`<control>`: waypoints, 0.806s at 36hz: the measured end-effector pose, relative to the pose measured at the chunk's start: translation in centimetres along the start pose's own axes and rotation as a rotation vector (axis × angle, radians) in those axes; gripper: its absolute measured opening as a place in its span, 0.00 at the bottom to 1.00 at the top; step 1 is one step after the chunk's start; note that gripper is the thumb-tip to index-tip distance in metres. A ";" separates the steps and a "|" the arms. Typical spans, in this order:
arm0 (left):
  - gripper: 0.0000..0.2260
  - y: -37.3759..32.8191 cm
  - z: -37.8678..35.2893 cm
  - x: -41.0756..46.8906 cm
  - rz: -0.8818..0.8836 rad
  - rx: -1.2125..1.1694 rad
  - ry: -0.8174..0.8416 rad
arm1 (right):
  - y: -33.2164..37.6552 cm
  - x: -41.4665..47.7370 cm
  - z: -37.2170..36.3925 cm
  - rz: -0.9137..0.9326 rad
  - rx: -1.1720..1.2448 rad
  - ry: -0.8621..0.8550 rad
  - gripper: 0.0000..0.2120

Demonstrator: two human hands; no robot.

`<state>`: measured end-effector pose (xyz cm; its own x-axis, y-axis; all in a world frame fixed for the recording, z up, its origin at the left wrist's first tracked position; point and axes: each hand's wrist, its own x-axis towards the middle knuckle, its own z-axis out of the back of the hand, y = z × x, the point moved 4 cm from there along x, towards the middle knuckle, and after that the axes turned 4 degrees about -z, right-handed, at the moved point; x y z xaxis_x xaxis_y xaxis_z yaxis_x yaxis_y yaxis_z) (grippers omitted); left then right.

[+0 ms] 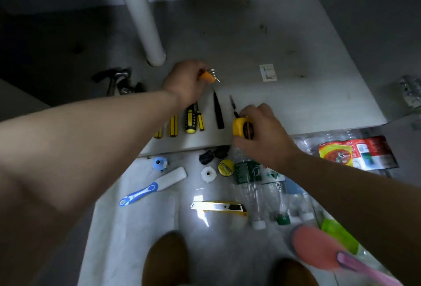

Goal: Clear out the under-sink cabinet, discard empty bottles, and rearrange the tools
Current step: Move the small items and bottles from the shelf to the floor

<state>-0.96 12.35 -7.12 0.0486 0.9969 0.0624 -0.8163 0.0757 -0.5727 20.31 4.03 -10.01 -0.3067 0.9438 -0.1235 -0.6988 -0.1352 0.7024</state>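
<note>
Left hand pinching small orange tool with metal prongs over cabinet floor, right hand gripping yellow tape measure at cabinet's near edge, screwdrivers in row left of it, empty bottles on room floor near right, utility knife just left of them

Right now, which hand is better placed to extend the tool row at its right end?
Right. The right hand holds the yellow tape measure just past the last black tool; the left hand holds an orange piece behind the screwdrivers.
</note>
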 end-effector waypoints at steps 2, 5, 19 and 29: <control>0.02 -0.6 0.9 -2.6 0.067 -0.187 0.054 | 1.0 -0.9 -0.5 0.019 -0.056 0.203 0.23; 0.03 -1.7 2.3 -7.4 0.150 -0.362 0.145 | 2.4 -2.9 -1.2 -0.084 -0.191 0.491 0.17; 0.06 0.9 6.8 -25.6 0.524 -0.425 0.429 | 7.8 -13.9 -7.6 -0.207 -0.304 0.578 0.31; 0.06 8.2 -2.1 -29.1 0.805 -0.671 0.252 | 3.3 -13.9 -12.2 -0.423 -0.239 0.407 0.29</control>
<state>-7.82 -15.94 -15.36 -0.1818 0.7294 -0.6595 -0.1828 -0.6840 -0.7062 14.43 -13.19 -14.56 -0.1607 0.7467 -0.6455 -0.9239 0.1163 0.3645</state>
